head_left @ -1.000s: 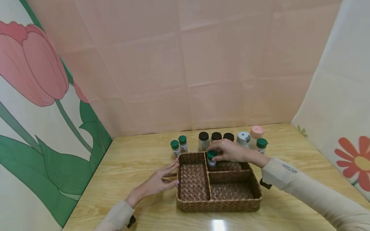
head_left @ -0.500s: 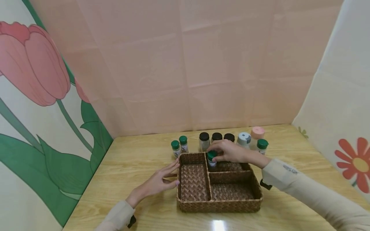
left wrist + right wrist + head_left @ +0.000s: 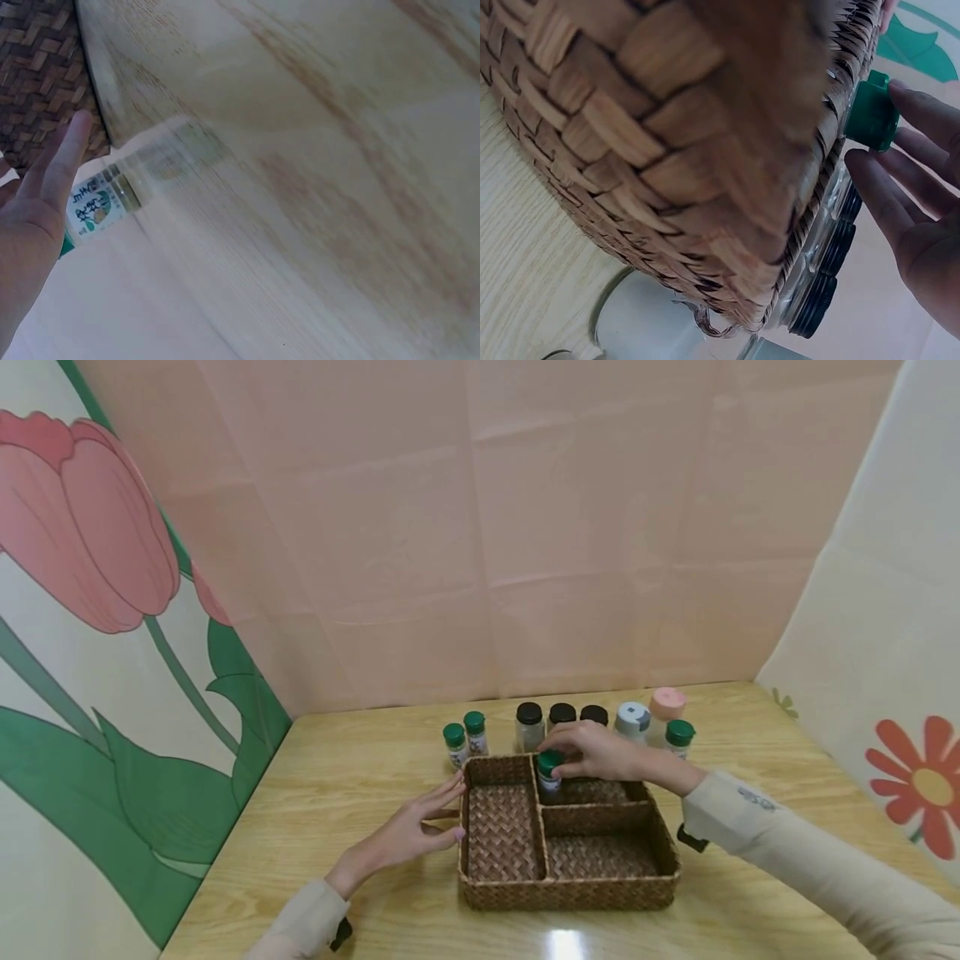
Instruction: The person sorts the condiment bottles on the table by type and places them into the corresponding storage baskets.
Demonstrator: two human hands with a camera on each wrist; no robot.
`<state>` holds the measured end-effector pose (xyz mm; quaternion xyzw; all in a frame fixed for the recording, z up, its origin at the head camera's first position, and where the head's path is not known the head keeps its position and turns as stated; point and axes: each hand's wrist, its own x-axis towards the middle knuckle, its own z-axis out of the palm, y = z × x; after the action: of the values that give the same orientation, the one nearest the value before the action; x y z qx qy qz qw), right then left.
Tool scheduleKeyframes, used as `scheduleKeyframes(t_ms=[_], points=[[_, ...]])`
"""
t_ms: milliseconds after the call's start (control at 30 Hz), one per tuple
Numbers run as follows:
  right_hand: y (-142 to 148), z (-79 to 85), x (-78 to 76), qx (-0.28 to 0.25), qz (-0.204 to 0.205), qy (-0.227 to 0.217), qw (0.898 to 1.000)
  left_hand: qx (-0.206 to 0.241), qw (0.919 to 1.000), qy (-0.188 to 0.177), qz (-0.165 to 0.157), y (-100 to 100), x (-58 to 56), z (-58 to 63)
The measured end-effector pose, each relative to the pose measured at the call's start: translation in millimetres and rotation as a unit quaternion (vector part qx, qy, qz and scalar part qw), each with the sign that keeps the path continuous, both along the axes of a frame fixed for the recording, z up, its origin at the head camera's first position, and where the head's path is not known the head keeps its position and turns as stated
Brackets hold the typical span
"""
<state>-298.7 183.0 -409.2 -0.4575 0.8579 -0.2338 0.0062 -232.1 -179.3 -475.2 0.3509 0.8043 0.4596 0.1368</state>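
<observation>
A brown woven basket [image 3: 570, 895] with three compartments stands on the table. In its back right compartment, by the divider, is a small spice jar [image 3: 550, 770] with a green lid. My right hand [image 3: 600, 750] pinches that jar by its lid [image 3: 873, 112], as the right wrist view shows from the side. My left hand [image 3: 411, 833] rests its extended fingertips against the basket's left wall [image 3: 45, 67], holding nothing. Just behind that corner, two more green-lidded jars [image 3: 455, 743] stand on the table; the left wrist view shows the printed label of one jar [image 3: 96, 204].
Behind the basket stand several black-lidded jars [image 3: 529, 727], a container with a light blue-grey lid [image 3: 632, 718], a pink-lidded one [image 3: 667, 703] and another green-lidded jar [image 3: 678, 737]. A pink cloth [image 3: 480, 543] hangs along the back table edge, with printed sheets at both sides.
</observation>
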Motion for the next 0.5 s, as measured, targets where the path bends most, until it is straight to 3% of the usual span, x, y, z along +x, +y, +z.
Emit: scheduleKeyframes(t_ms=[267, 500], points=[[3.2, -0.6, 0.8, -0.019, -0.006, -0.019, 1.0, -0.002, 1.0, 0.005, 0.0, -0.7, 0.0, 0.4], [7.4, 0.0, 2.3, -0.048, -0.001, -0.003, 0.999, -0.003, 1.0, 0.002, 0.0, -0.4, 1.0, 1.3]])
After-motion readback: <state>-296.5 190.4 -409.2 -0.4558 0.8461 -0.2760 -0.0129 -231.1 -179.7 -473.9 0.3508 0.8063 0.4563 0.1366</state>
